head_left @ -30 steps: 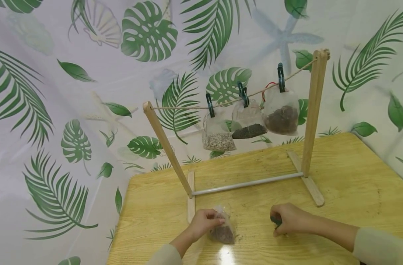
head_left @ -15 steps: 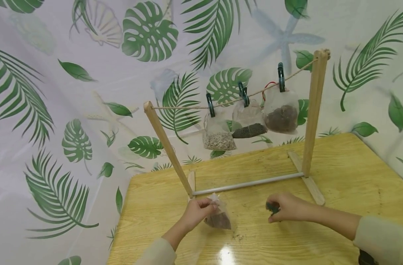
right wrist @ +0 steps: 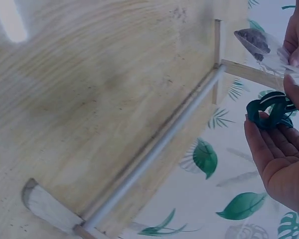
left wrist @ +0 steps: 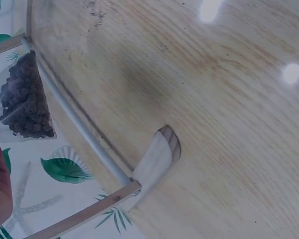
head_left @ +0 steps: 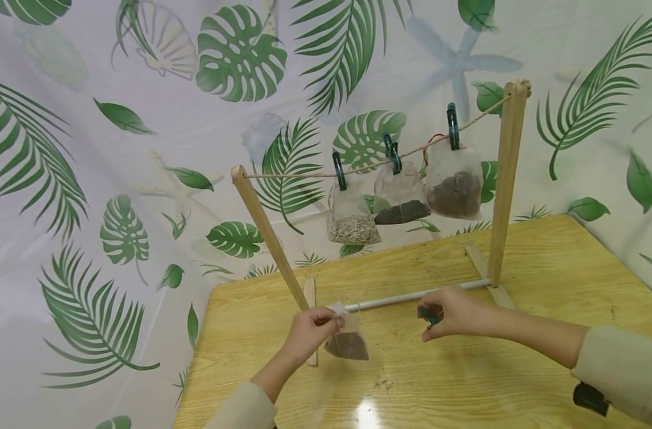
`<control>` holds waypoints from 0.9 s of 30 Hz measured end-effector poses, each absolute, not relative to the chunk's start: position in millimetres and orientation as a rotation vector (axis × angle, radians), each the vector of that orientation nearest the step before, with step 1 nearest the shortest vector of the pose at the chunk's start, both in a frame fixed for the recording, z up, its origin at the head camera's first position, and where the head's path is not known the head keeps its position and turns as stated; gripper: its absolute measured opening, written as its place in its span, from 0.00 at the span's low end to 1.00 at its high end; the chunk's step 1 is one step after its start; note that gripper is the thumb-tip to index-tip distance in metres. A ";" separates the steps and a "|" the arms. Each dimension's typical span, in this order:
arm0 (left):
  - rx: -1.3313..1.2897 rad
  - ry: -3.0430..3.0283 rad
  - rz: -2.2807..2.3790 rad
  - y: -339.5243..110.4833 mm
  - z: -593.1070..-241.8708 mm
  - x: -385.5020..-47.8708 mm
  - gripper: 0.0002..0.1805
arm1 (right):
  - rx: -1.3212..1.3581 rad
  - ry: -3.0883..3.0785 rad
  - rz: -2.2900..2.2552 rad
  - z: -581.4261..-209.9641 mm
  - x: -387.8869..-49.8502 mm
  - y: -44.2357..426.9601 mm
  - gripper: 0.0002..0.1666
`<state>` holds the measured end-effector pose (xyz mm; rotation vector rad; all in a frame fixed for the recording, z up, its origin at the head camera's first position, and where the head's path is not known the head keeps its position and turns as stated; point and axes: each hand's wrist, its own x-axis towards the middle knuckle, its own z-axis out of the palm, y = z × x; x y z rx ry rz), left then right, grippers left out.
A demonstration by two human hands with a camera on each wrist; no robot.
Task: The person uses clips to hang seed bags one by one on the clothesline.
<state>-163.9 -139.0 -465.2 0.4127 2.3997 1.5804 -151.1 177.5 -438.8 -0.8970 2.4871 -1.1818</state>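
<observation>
My left hand pinches the top of a small clear plastic bag, which hangs above the table near the stand's left post. Dark brown lumps fill its bottom, plain in the left wrist view, where the bag is at the left edge. Between thumb and fingers, my right hand holds a dark green clothespin, above the table and apart from the bag. Three more bags hang from a rope: one with pale flakes, one with black grains, one with a brown clump. Dark clothespins hold them.
The rope runs between a left wooden post and a taller-looking right post. A white rod joins their feet on the wood-patterned table. Dark crumbs lie on it. A black object shows beneath the right sleeve. A leaf-printed cloth stands behind.
My left hand has lifted the bag off the table and carried it up toward the left post. My right hand has moved left and farther from me with the clothespin.
</observation>
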 end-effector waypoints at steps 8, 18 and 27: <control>0.367 2.436 1.644 -130.0 -415.4 -152.4 0.07 | -0.899 2.477 -1.142 -408.4 -158.7 170.1 0.16; 0.421 2.563 1.524 -138.2 -401.1 -163.7 0.07 | -0.953 2.521 -1.069 -356.9 -172.3 173.7 0.20; 0.409 2.591 1.728 -145.0 -376.4 -176.5 0.09 | -1.088 2.575 -0.998 -318.4 -178.0 168.2 0.18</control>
